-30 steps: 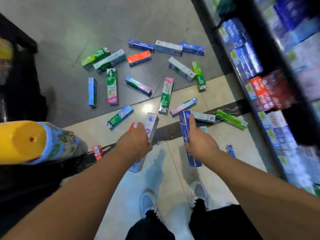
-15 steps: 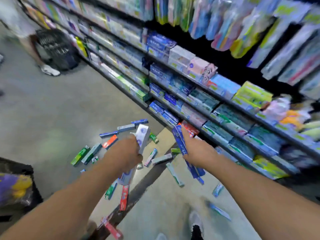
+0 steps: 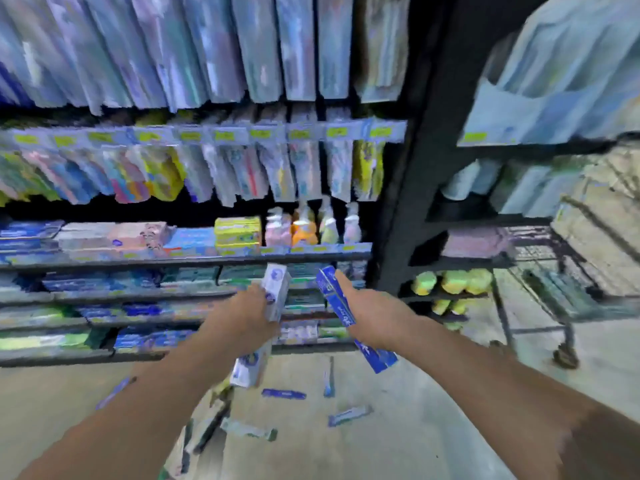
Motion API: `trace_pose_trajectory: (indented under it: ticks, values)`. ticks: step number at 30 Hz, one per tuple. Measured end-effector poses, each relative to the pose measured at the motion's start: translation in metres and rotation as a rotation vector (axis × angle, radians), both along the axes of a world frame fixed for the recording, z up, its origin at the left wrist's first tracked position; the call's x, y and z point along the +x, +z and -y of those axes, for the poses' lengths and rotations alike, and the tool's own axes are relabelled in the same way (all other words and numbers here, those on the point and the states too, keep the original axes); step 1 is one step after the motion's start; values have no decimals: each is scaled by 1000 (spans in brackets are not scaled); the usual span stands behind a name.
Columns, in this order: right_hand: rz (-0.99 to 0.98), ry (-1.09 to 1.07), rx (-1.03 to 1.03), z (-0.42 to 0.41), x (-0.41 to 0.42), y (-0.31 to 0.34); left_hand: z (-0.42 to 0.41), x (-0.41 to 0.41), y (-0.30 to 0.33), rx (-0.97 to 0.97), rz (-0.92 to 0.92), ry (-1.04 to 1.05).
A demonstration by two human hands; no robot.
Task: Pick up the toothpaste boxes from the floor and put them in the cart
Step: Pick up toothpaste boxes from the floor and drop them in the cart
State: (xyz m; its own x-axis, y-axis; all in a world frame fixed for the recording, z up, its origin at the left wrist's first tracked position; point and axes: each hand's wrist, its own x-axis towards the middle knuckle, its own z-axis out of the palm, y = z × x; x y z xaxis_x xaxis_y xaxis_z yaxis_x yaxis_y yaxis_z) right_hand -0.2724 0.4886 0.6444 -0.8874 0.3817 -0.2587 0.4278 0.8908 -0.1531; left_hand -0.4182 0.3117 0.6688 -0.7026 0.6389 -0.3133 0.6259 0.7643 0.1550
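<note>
My left hand [image 3: 247, 317] is shut on a white and purple toothpaste box [image 3: 275, 287], held upright in front of the shelves. A dark blue toothpaste box [image 3: 334, 296] slants down to the right in my right hand [image 3: 372, 315], which is shut on it. Several toothpaste boxes lie on the floor below my hands, such as a blue one [image 3: 284, 393] and a pale one [image 3: 349, 414]. The wire cart [image 3: 568, 299] stands at the right edge, well to the right of both hands. The whole view is blurred.
Store shelves [image 3: 187, 259] full of boxed goods and hanging packs fill the left and middle. A dark shelf post [image 3: 412, 168] separates them from a second rack at the right. Tiled floor [image 3: 398, 445] lies between my arms.
The view has swung up and to the right, from the floor to the shelves and the cart. Both hands keep hold of their boxes and stay in front of me.
</note>
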Motion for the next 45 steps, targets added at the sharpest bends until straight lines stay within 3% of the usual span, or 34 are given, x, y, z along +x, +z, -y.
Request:
trace_pose_trajectory:
  ticks: [12,18,30,35,45]
  values:
    - [61,-689,38,-258,335,29,-358,258,11,23,-50,-667]
    - [50,-887,29,-331,432,28,-474,354,15,0,-23,-862]
    - [58,-1049,-26,-500,460,21,-691,394,-4,-2,82,-950]
    - [65,-1084,-23,-585,450,32,-786,392,3,-14,219,-870]
    - [71,-1041,-131,-736,449,-5,-922,403,-25,-58,219,-835]
